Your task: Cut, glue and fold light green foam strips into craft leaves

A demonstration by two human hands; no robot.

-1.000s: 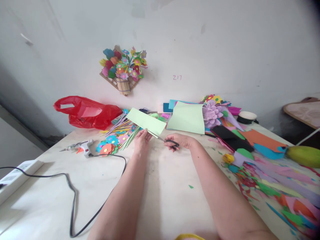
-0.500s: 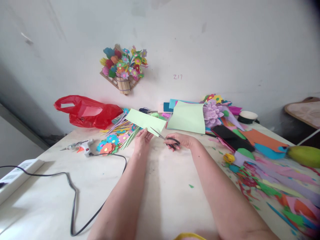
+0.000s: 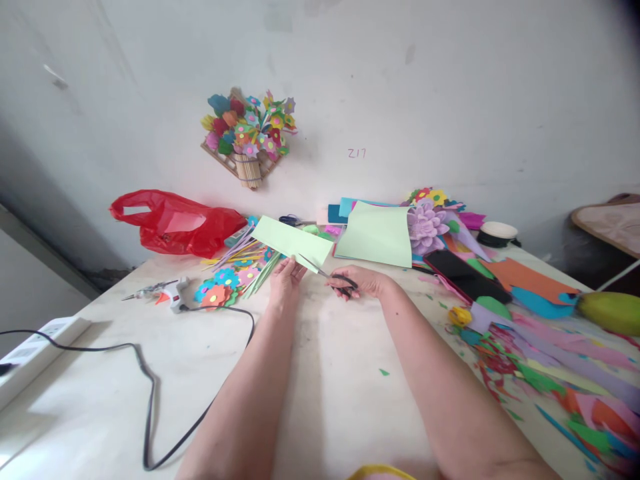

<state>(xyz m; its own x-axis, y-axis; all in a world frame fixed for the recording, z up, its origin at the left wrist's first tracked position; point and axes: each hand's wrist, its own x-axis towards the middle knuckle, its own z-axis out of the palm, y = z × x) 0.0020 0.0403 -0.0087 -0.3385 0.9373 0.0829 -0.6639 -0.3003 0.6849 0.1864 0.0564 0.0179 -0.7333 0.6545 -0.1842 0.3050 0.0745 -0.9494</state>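
Observation:
My left hand [image 3: 287, 280] pinches the lower edge of a pale green paper strip [image 3: 285, 238], which is held up at a slant above the table. In my right hand [image 3: 363, 282] is a pair of scissors [image 3: 344, 283] with black handles. Their blades lie over the strip's near edge, to the right of my left fingers. Just left of the strip are thin green paper strips [image 3: 264, 275] and cut paper flowers [image 3: 220, 287]. A larger pale green sheet [image 3: 377, 237] lies on a stack behind my right hand.
A glue gun [image 3: 176, 295] with a black cord [image 3: 150, 400] and a red plastic bag [image 3: 185, 227] are on the left. At the right are a phone [image 3: 466, 277], a lilac paper flower [image 3: 427, 227] and colourful scraps [image 3: 545, 373]. A flower basket [image 3: 249, 140] hangs on the wall.
The scissors have shifted very slightly left along the strip's edge with my right hand. My left hand keeps its hold. The whole view has moved a little.

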